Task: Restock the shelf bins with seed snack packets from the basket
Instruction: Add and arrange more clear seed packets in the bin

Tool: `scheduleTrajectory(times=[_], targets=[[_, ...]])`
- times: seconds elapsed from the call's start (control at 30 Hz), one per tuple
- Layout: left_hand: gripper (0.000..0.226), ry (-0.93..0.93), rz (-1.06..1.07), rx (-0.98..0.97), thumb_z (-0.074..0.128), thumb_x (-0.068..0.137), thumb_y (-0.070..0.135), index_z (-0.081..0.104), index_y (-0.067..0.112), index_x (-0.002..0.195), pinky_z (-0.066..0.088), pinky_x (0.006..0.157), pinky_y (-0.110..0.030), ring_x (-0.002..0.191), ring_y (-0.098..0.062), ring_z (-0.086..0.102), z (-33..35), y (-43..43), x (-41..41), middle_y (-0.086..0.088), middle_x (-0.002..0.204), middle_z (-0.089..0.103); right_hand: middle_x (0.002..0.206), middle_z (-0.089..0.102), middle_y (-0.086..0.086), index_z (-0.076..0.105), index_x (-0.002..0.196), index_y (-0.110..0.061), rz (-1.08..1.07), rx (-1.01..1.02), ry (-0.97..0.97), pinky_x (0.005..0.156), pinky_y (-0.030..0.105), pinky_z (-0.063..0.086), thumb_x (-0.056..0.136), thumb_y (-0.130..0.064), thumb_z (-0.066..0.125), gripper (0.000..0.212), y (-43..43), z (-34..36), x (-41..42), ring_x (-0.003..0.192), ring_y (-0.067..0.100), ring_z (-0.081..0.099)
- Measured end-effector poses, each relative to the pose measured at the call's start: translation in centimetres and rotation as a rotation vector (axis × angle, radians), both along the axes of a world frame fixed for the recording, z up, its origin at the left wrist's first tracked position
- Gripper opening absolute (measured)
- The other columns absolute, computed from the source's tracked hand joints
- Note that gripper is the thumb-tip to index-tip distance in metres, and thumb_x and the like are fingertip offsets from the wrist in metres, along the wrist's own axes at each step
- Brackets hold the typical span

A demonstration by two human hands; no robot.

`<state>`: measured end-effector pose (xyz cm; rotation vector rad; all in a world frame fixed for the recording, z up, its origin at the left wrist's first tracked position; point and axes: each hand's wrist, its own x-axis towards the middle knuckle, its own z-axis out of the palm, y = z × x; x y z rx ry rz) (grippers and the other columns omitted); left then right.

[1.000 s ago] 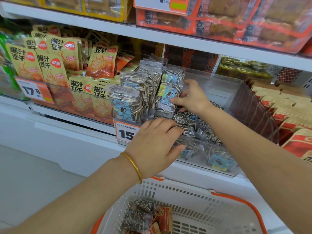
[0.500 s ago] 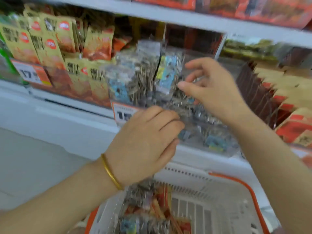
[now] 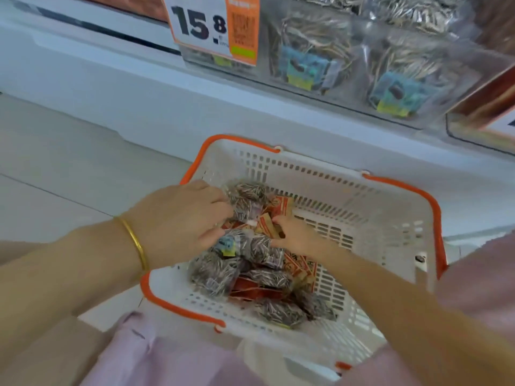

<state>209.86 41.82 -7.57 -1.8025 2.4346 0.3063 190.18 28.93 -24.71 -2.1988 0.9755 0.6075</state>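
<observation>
A white perforated plastic basket with an orange rim (image 3: 390, 218) sits below a clear plastic shelf bin (image 3: 412, 122) that carries a white-and-orange price tag (image 3: 206, 26). Clear packets of striped sunflower seeds (image 3: 214, 277) lie heaped in the basket's left half among red-and-tan packets (image 3: 281, 207). The left hand (image 3: 181, 221), with a gold bangle (image 3: 135, 240) on its wrist, curls its fingers round the topmost seed packet (image 3: 245, 196). The right hand (image 3: 298, 235) has its fingers curled into the heap, and what they grasp cannot be told.

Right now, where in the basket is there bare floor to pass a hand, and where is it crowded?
Free: the right half of the basket, bare floor between the packet heap and the right wall. Crowded: the left half, where seed packets and red packets heap up, with the left grip and right grip among them.
</observation>
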Motion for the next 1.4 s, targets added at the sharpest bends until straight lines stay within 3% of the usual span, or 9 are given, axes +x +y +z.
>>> scheduleTrajectory(times=[0.1,0.23,0.4,0.5,0.77,0.9,1.07,1.2,1.4], targets=[[0.047,0.004,0.032,0.031,0.032,0.082,0.040,0.069,0.014,0.092,0.057,0.059,-0.043,0.083,-0.026,0.064,0.1,-1.3,0.0,-0.005,0.093,0.068,0.127,0.050,0.019,0.012,0.150,-0.016,0.042,-0.043,0.122,0.086,0.041,0.051,0.083,-0.037,0.068,0.089,2.5,-3.1,0.3,0.105,0.033,0.058],[0.054,-0.054,0.032,0.027,0.025,0.083,0.043,0.067,0.013,0.097,0.055,0.063,-0.044,0.085,-0.028,0.062,0.3,-2.5,0.4,-0.005,0.095,0.066,0.099,0.061,0.007,0.052,0.125,-0.003,-0.247,0.177,0.129,0.068,0.030,0.053,0.076,-0.022,0.076,0.058,-0.8,-1.8,-2.2,0.086,0.020,0.062],[0.045,-0.217,0.038,0.156,0.024,0.095,0.042,0.044,0.022,0.130,0.042,0.095,-0.038,0.118,-0.021,0.042,0.1,-3.3,0.2,0.001,0.129,0.046,0.101,0.063,-0.003,0.052,0.110,-0.015,-0.644,0.614,-0.266,0.076,0.025,0.056,0.079,-0.013,0.074,0.038,-2.6,3.5,-1.9,0.088,0.012,0.064],[0.042,-0.227,0.048,0.170,0.027,0.096,0.041,0.041,0.023,0.131,0.042,0.095,-0.037,0.119,-0.020,0.040,0.1,-3.6,0.2,0.002,0.129,0.044,0.128,0.057,0.001,0.051,0.130,-0.016,-0.392,0.440,-0.189,0.099,0.033,0.042,0.076,-0.032,0.075,0.060,0.5,1.3,2.7,0.113,0.018,0.055],[0.040,-0.264,0.122,0.208,0.031,0.097,0.040,0.042,0.022,0.131,0.043,0.093,-0.037,0.119,-0.022,0.042,0.1,-3.8,0.7,0.000,0.130,0.044,0.122,0.057,0.002,0.052,0.126,-0.013,-0.486,0.287,-0.266,0.081,0.028,0.043,0.071,-0.028,0.078,0.063,5.1,-1.2,5.1,0.104,0.016,0.053],[0.042,-0.232,0.375,0.174,0.035,0.097,0.038,0.038,0.015,0.132,0.044,0.084,-0.037,0.112,-0.026,0.048,0.5,-4.2,0.4,-0.007,0.120,0.049,0.130,0.055,0.010,0.038,0.139,-0.008,-0.875,0.773,-0.445,0.097,0.040,0.048,0.072,-0.017,0.078,0.078,1.0,4.2,0.3,0.113,0.027,0.057],[0.046,0.589,0.912,0.524,0.044,0.096,0.025,0.032,0.004,0.136,0.052,0.082,-0.038,0.092,-0.025,0.061,0.8,-5.6,-2.2,-0.016,0.110,0.057,0.117,0.064,0.021,0.048,0.127,0.003,-0.995,1.195,-0.788,0.084,0.038,0.056,0.064,-0.012,0.079,0.072,-0.5,10.8,-3.8,0.103,0.031,0.064],[0.013,1.457,1.102,0.602,0.043,0.091,-0.005,0.050,0.006,0.088,0.055,0.081,-0.043,0.072,-0.027,0.062,2.5,-6.6,-4.0,-0.020,0.090,0.058,0.120,0.063,0.021,0.052,0.125,-0.001,-0.895,1.170,-0.850,0.092,0.040,0.053,0.054,-0.018,0.087,0.081,-0.3,12.7,-5.5,0.109,0.033,0.062],[0.024,1.563,1.002,0.442,0.047,0.091,0.002,0.061,0.016,0.103,0.059,0.069,-0.033,0.081,-0.021,0.062,3.3,-7.4,-5.6,-0.010,0.094,0.064,0.120,0.061,0.014,0.055,0.121,-0.013,-0.739,0.831,-0.854,0.085,0.037,0.055,0.062,0.006,0.070,0.063,0.0,14.6,-7.6,0.103,0.026,0.064]])
